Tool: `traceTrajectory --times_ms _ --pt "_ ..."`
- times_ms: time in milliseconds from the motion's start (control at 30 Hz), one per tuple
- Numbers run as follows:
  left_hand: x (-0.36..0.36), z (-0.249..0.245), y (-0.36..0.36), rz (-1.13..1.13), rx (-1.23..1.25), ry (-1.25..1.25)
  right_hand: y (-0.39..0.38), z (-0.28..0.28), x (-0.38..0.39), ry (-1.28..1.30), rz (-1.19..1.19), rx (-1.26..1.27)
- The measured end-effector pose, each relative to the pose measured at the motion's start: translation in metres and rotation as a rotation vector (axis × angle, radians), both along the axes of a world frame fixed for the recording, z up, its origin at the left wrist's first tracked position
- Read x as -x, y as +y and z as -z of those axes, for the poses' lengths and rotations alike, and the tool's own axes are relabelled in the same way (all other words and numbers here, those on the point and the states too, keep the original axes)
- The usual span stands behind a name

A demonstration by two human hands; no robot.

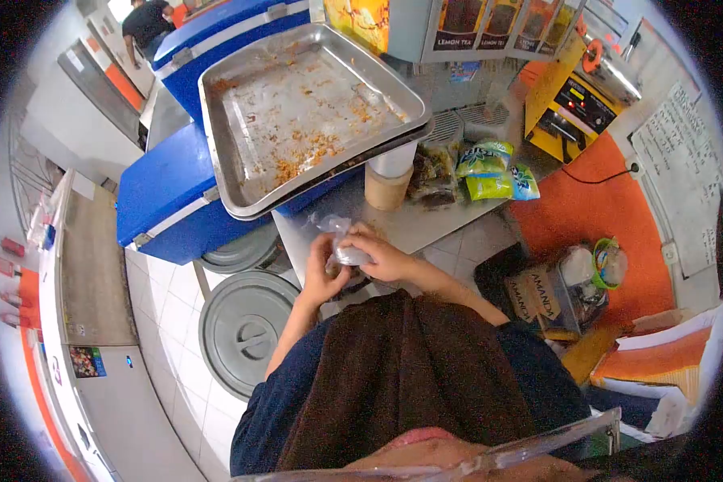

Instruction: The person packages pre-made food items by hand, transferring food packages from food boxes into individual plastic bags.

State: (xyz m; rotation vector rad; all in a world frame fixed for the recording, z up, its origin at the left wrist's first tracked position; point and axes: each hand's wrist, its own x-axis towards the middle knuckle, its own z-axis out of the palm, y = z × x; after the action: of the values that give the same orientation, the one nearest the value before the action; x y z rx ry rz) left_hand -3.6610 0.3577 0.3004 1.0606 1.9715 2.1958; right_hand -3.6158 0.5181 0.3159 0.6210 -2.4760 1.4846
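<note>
At the near edge of the steel counter (pixel 414 229), a small clear plastic bag (pixel 350 255) is between my two hands. My right hand (pixel 380 257) is closed on it from the right, with the fingers bent over its top. On the other side, my left hand (pixel 323 271) has its fingers curled against the same bag. The bag looks crumpled, and I cannot make out what is in it. Just beyond my hands sits a large steel tray (pixel 253 104) with orange-brown crumbs. A brown roll or cup (pixel 389 189) stands under the tray's right side.
Green and yellow packets (pixel 488 165) and a bag of dark contents (pixel 435 173) lie right of the tray. A yellow-black sealing machine (pixel 570 108) is farther right. Blue cooler boxes (pixel 173 189) and a grey lidded bin (pixel 237 325) stand left. A person (pixel 145 28) is far back.
</note>
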Motion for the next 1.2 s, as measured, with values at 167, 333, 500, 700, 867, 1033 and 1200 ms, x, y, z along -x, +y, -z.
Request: traceTrajectory --times_ms 167,333,500,700,867,1033,1200 --pt "0.004 0.011 0.008 -0.174 0.295 0.039 0.002 0.004 0.009 0.011 0.028 -0.093" --pt "0.008 0.025 0.019 -0.192 -0.043 -0.292 -0.005 -0.009 0.009 0.064 0.205 0.01" --pt "-0.001 -0.018 0.015 -0.008 -0.287 -0.754 -0.01 -0.011 0.004 0.039 0.381 0.031" --pt "0.006 -0.024 0.0 0.538 -0.098 -1.096 0.004 0.02 -0.002 0.057 0.305 0.042" --pt "-0.023 -0.06 0.039 0.633 0.036 -0.844 0.062 0.003 -0.047 -0.08 0.043 0.131" --pt "-0.053 -0.099 0.113 0.954 0.064 -0.732 0.105 -0.002 -0.145 -0.029 0.545 -0.026" --pt "-0.102 -0.092 0.215 1.374 0.294 -0.309 0.144 0.195 -0.229 -0.252 0.892 1.51"
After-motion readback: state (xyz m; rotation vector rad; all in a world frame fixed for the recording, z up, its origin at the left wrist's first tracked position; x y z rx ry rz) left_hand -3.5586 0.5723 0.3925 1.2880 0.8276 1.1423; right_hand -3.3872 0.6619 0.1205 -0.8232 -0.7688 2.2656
